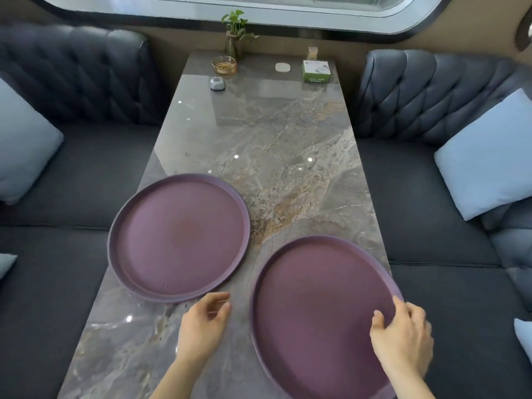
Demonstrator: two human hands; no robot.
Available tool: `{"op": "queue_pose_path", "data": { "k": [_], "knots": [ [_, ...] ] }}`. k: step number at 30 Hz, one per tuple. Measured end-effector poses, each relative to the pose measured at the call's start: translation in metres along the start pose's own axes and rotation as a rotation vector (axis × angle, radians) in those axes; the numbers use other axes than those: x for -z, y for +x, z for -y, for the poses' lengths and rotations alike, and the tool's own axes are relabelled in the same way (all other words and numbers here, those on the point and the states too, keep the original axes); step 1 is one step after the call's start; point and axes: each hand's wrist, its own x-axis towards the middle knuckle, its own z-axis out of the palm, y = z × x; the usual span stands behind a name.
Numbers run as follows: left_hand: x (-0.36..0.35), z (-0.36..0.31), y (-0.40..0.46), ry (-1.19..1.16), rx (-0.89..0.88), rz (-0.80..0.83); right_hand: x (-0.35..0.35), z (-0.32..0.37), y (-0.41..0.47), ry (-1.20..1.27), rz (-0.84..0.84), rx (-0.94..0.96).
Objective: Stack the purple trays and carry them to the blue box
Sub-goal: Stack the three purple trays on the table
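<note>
Right hand: the right hand (403,338) lies at the right rim of the near round purple plastic tray (313,321), thumb on the inner surface, fingers curled over the edge; it is blurred, so I cannot tell whether the grip is closed
Left hand: the left hand (204,323) hovers over the bare tabletop between the two trays, fingers loosely curled and half open, holding nothing, its fingertips just short of the far tray's near rim
Near tray: flat, matte, with a low raised lip; its right edge hangs past the table's right side and its near edge runs out of view
Far tray: the second round purple plastic tray (178,237) lies flat on the left of the table, its left rim overhanging that side; the two trays sit near each other but apart
Table: a long polished grey-brown marble-patterned table (273,145), glossy with light spots
Seating: dark tufted leather sofas (426,90) flank both sides, each with a pale blue cushion (489,154)
Far end: an amber glass ashtray (224,65), a small grey-and-white gadget (217,83), a white square pad (282,67), a green and white cardboard box (316,71) and a leafy green plant in a slim vase (235,33) stand well clear of the trays
Blue box: not visible from here
</note>
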Motion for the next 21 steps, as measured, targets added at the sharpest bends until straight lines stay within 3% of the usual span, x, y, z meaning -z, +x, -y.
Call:
{"op": "queue_pose_path", "data": {
  "k": [4, 8, 11, 16, 19, 21],
  "knots": [
    [0.059, 0.008, 0.029, -0.114, 0.014, -0.275, 0.0, 0.087, -0.023, 0.255, 0.052, 0.253],
    [0.118, 0.018, 0.064, -0.203, 0.123, -0.441, -0.018, 0.184, -0.048, 0.533, 0.345, 0.224],
    [0.15, 0.029, 0.088, -0.259, 0.205, -0.431, -0.039, 0.236, -0.068, 0.61, 0.452, 0.169],
    [0.174, 0.037, 0.116, -0.426, 0.214, -0.211, -0.069, 0.279, -0.084, 0.72, 0.635, -0.089],
    [0.174, 0.041, 0.128, -0.53, 0.259, -0.177, -0.08, 0.283, -0.085, 0.863, 0.641, -0.21],
    [0.176, 0.048, 0.131, -0.534, 0.283, -0.223, -0.079, 0.282, -0.083, 0.887, 0.533, -0.245]
  ]
}}
